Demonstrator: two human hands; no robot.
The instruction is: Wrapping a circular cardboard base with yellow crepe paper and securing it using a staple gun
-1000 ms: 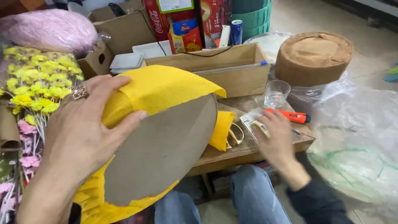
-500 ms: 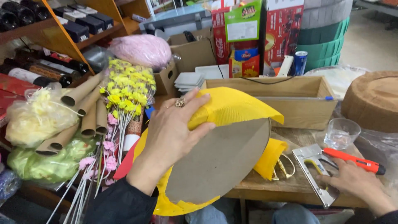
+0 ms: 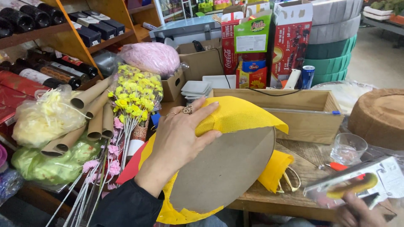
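- Head view: my left hand (image 3: 185,138) lies spread on the round cardboard disc (image 3: 227,168), fingers pressing the yellow mesh fabric (image 3: 240,115) over its far rim, so the cloth stays folded tight against the board.
- I hold the disc tilted up on edge above the near left of the desk (image 3: 303,151), its bare brown face towards me, so the wrapped edge is easy to see.
- My right hand (image 3: 357,212), low at the near right, grasps a clear flat packet (image 3: 362,183) with something yellow inside; it is blurred, so I cannot tell more.
- The disc looks flat, stiff and plain grey-brown; the fabric is bright yellow, coarse-woven, and it hangs loose below the near edge.
- An empty drinking glass (image 3: 348,148) stands on the desk to the right, a wooden box (image 3: 303,113) beyond it.
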